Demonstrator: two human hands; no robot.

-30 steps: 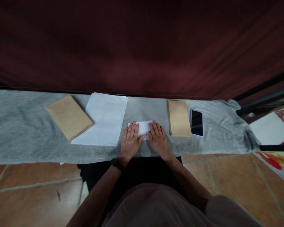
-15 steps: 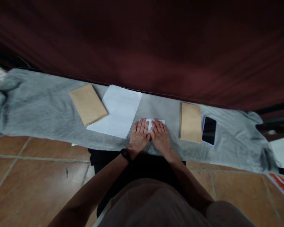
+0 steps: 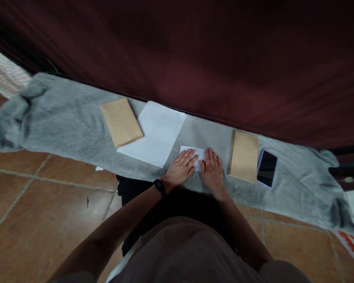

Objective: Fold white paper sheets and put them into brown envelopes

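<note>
A small folded sheet of white paper (image 3: 198, 152) lies on the grey cloth, partly covered by my hands. My left hand (image 3: 180, 167), with a black band on its wrist, rests flat across the paper's left part, fingers pointing up and right. Over the paper's right edge lies my right hand (image 3: 212, 171), its fingers stretched out and nearly together. Both palms face down, and a strip of paper shows between them. Left of the hands is a stack of larger white sheets (image 3: 161, 131).
Brown envelopes (image 3: 122, 122) overlap the white sheets on the left. More brown envelopes (image 3: 244, 157) lie to the right, beside a phone (image 3: 267, 168) with a purple case. The grey cloth (image 3: 67, 122) covers a narrow surface against a dark red panel (image 3: 194, 70).
My hands have moved apart, exposing more of the folded paper. The right hand has shifted right to its edge, and the left hand has turned slightly. The whole view has tilted.
</note>
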